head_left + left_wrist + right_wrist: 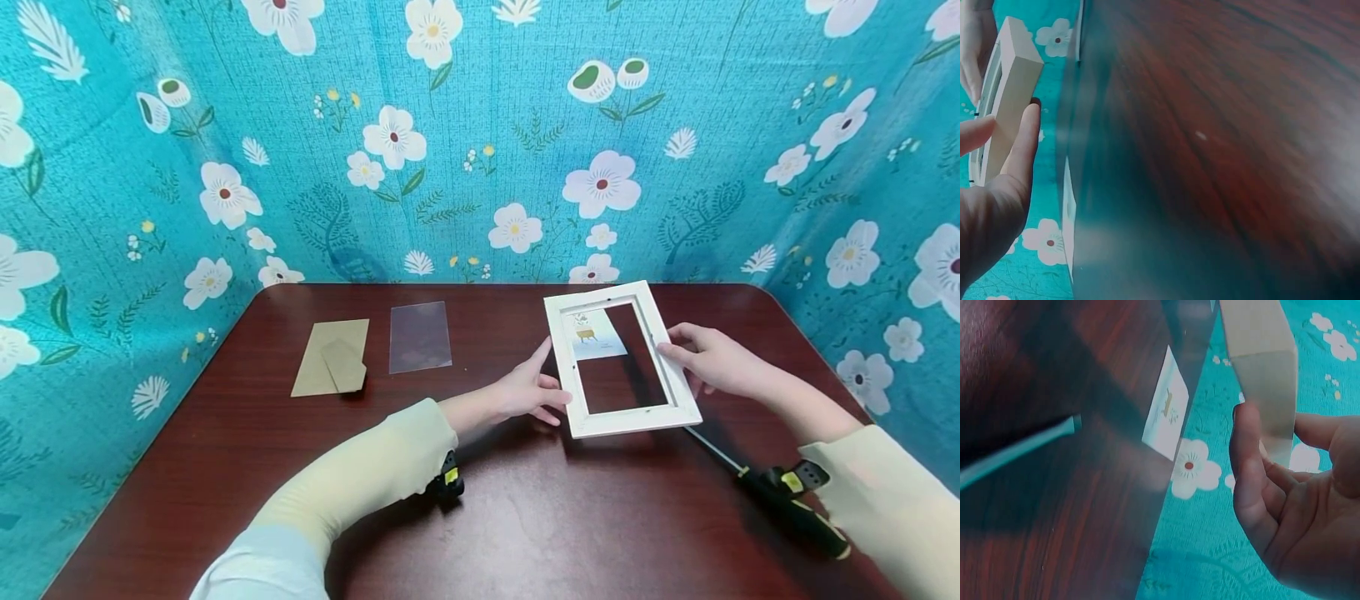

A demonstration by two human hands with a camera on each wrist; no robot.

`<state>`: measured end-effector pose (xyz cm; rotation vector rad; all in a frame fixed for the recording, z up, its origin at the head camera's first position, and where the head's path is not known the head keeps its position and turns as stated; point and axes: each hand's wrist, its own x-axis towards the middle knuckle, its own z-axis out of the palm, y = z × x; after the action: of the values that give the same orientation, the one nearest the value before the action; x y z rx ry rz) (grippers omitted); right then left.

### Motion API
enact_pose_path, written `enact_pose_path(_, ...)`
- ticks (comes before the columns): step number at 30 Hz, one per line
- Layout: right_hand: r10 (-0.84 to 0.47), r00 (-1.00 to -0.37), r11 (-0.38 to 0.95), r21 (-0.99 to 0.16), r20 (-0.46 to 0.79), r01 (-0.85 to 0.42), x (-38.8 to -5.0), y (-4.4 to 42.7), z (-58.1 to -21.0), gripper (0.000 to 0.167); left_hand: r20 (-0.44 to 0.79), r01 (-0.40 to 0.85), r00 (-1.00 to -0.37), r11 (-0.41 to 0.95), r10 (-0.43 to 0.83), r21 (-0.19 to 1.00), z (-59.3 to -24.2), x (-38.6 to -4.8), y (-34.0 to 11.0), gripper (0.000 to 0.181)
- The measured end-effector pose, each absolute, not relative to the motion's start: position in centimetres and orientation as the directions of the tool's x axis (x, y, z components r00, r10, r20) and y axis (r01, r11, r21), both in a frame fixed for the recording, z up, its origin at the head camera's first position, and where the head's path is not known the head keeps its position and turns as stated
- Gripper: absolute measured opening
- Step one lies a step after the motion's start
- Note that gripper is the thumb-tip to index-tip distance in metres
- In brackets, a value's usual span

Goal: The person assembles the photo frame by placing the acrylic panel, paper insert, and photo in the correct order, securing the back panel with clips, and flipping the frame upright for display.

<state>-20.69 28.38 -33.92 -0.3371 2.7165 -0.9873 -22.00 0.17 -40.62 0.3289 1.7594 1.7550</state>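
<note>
Your head view forward and down across the mahogany-toned tabletop point(510, 525) from farther back, your wrist views close by your left hand point(528, 390) and right hand point(711, 360), tilted sideways, all sharing the picture frame point(637, 420)

room along the left edge of the worktop point(187, 467) tbh, but the screwdriver point(787, 506) clutters the way to the right edge and the frame point(630, 420) blocks the card point(597, 345)

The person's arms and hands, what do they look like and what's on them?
The left hand and right hand wear no gloves. The left sleeve and right sleeve are pale yellow, and the left turns pale blue higher up. Near each sleeve's end sits a small black device with a yellow patch.
</note>
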Motion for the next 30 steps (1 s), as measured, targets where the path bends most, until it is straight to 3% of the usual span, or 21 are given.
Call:
enact_pose_path(12, -0.356, -0.912, 0.718, -0.684, -0.205, -0.127, -20.4, 25.5, -34.6, 0.048, -0.256, -0.216, -0.745, 0.141, 0.616, 0.966, -41.2, -21.3, -3.5, 0.098)
enact_pose_path(30, -0.418, -0.877, 0.708, -0.690, -0.237, -0.150, -20.3, 22.8, -36.3, 0.071, -0.284, -0.156, -0.699, 0.248, 0.656, 0.956, -41.6, -21.3, -6.9, 0.096)
